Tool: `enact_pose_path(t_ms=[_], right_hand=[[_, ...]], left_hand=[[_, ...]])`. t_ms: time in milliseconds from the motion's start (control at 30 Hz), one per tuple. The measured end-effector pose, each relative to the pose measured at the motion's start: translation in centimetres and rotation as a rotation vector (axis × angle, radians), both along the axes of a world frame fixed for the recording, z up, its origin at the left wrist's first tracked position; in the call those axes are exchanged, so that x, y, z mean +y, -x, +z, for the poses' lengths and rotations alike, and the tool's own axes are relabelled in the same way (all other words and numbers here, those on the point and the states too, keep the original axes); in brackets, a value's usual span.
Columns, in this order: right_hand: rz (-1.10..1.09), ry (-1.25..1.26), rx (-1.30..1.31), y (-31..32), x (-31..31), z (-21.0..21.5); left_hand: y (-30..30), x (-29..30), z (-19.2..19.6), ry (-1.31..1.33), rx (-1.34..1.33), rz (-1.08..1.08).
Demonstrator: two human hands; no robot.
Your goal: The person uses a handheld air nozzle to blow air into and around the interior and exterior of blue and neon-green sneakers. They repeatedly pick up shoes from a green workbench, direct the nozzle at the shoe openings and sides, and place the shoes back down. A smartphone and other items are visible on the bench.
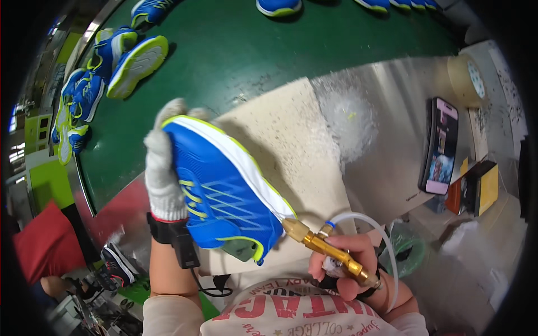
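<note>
A blue running shoe [216, 196] with a white midsole and lime edging is in my left hand [163, 176], which wears a pale knitted glove. The gloved fingers wrap round its toe end, and its opening points toward my body. My right hand [358, 252] is bare and closed round a brass-coloured nozzle gun [333, 249]. A clear hose [388, 235] with a blue fitting curves away from the gun. Its tip meets or nearly meets the midsole at the heel. Beneath the shoe lies a beige sheet [286, 129] sprinkled with dark specks.
Several blue shoes [137, 64] rest on the green table [235, 50], at its left and far edges. Right of the sheet sit a clump of clear shreds [350, 123], a phone [441, 147] and a tape roll [468, 81]. A green bin [408, 246] stands lower right.
</note>
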State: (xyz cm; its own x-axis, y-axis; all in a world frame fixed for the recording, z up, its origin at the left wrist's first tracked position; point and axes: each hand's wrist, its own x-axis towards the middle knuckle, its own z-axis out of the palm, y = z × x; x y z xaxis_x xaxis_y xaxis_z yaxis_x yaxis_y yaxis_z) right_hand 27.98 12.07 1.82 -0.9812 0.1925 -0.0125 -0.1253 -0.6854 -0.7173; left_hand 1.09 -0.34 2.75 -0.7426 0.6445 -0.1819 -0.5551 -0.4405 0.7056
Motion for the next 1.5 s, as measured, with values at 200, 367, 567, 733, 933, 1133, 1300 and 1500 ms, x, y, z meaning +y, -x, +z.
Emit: enact_pose_path(t_ms=[200,367,567,733,933,1133,1300,1500], right_hand=[[-0.098,0.209,-0.097,-0.6,-0.6,0.5],[-0.066,0.266,-0.182,-0.2,-1.3,0.9],[-0.022,-0.418,-0.089,-1.2,-2.0,1.1],[0.01,-0.817,0.066,-1.4,-2.4,3.2],[0.101,-0.607,-0.217,-5.2,-0.9,5.9],[-0.187,-0.28,-0.265,-8.8,-0.7,7.8],[-0.364,-0.348,-0.325,-8.3,-0.2,8.5],[-0.302,-1.004,-0.286,-6.1,1.2,7.1]], left_hand=[[-4.0,-3.6,2.7,0.495,-0.09,0.27],[-9.8,-6.6,4.8,0.628,-0.146,0.339],[-15.3,-9.4,6.5,0.493,-0.566,0.018],[-17.6,-8.0,6.6,0.134,-0.914,-0.045],[-19.5,-5.5,3.9,-0.15,-0.916,-0.327],[-20.6,0.9,3.1,-0.25,-0.826,-0.514],[-20.1,5.5,0.6,-0.414,-0.7,-0.577],[-18.2,8.3,1.9,-0.447,-0.782,-0.515]])
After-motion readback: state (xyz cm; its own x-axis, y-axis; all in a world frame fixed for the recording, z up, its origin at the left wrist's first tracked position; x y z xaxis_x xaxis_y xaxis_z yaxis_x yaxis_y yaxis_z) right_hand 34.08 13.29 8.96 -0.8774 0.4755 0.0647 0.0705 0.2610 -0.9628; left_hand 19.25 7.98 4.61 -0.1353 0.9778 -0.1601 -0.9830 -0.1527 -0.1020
